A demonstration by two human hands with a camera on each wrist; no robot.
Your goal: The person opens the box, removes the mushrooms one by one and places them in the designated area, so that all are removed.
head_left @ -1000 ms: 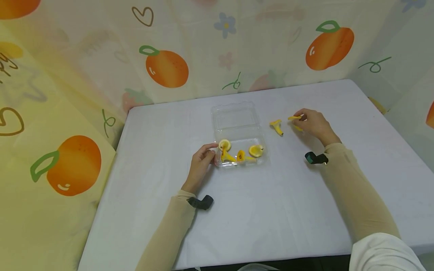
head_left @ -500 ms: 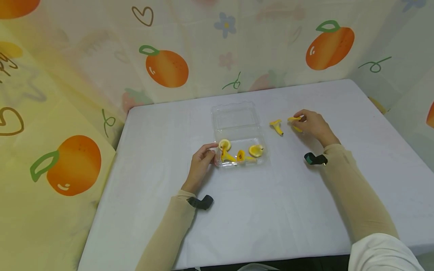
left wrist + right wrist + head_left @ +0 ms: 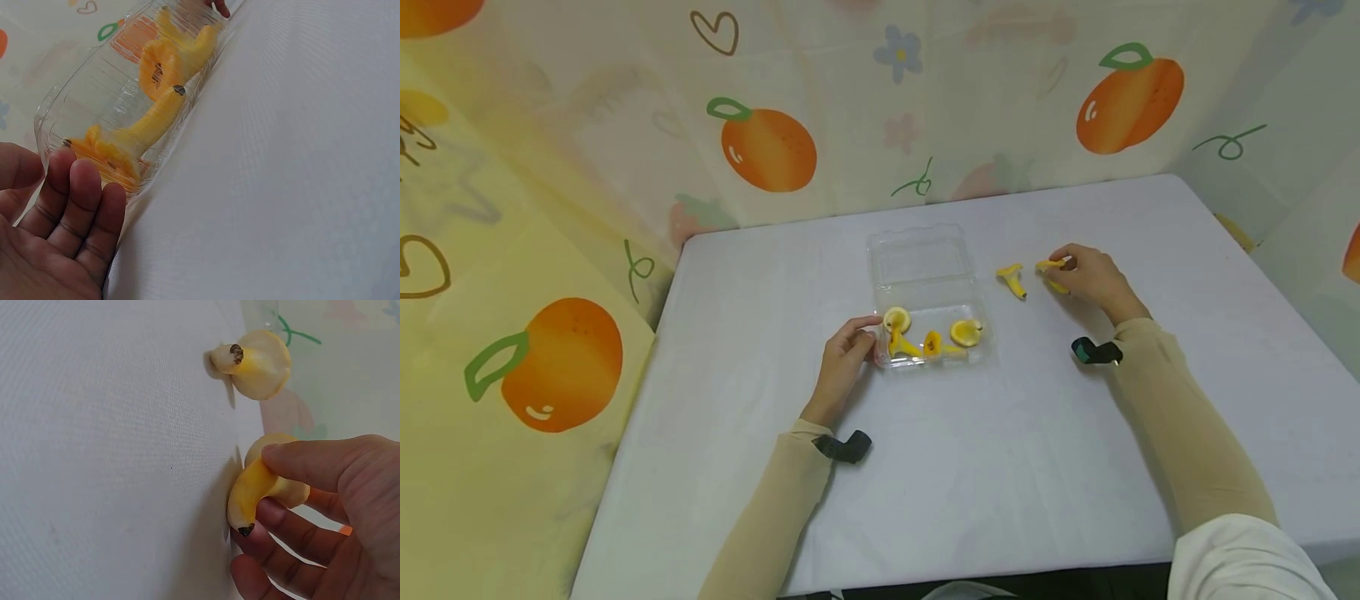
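My left hand (image 3: 842, 362) rests its fingertips against the left end of a clear plastic clamshell box (image 3: 922, 292), whose lid lies folded back. Inside sit several yellow trumpet-shaped mushrooms, including one pale cap (image 3: 966, 332) at the right and another mushroom (image 3: 144, 128) near my left fingers. To the right of the box, my right hand (image 3: 1093, 279) pinches a yellow mushroom (image 3: 251, 487) between thumb and fingers, low over the tablecloth. Its stem has a dark tip. One more mushroom (image 3: 1013, 282) lies on the cloth between the box and my right hand.
A white cloth (image 3: 992, 467) covers the table. Fruit-printed curtain (image 3: 850, 108) hangs along the table's back and left side. Black wrist cameras (image 3: 846, 447) are strapped to both forearms.
The mushroom in my right hand has tilted and dropped slightly with the hand. My left hand and the box stay where they were.
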